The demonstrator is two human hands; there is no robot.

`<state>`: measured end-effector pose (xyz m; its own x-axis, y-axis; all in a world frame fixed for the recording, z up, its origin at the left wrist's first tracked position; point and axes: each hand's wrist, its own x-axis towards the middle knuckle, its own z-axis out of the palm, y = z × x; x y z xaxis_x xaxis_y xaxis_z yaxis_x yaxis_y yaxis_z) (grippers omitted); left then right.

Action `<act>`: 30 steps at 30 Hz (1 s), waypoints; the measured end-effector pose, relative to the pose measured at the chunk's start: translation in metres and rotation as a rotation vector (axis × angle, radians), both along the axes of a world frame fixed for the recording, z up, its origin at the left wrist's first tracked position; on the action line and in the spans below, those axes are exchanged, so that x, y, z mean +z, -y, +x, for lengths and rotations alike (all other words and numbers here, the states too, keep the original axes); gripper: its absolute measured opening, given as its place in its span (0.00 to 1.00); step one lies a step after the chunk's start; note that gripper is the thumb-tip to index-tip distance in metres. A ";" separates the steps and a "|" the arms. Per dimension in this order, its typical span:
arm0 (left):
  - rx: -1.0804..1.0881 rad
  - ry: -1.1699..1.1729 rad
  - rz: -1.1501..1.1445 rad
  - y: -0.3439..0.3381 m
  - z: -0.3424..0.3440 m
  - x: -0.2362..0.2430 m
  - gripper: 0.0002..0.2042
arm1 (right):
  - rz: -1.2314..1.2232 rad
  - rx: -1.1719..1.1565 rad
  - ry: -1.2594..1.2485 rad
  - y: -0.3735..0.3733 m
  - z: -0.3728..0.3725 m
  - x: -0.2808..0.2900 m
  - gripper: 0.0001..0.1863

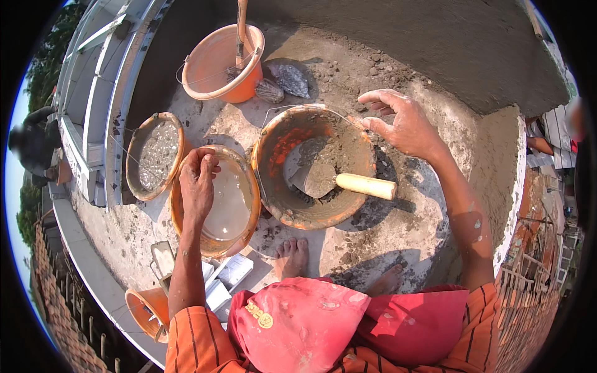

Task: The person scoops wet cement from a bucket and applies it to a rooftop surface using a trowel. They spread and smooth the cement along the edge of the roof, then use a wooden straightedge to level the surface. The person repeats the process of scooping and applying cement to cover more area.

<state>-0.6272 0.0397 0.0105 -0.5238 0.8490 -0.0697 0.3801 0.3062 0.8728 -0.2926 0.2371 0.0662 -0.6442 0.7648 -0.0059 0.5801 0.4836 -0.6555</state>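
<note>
My left hand [198,180] rests over the far rim of an orange bucket of cloudy water [245,186], fingers curled on the edge. My right hand [398,121] hovers with fingers spread at the far right rim of a larger orange bucket [273,205] holding grey mortar. A trowel with a pale wooden handle [367,185] lies in that mortar, its blade buried in the mix. Neither hand holds the trowel.
An upright orange bucket [211,68] with a tool handle stands at the back. Another bucket [155,152] of wet grey material sits at left by a metal railing [93,93]. My bare foot [292,256] is below the buckets. A plastered wall [435,50] rises behind.
</note>
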 end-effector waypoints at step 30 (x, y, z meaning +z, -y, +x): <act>-0.425 -0.245 -0.206 -0.089 0.073 -0.003 0.19 | 0.436 0.266 0.625 0.077 -0.006 -0.024 0.11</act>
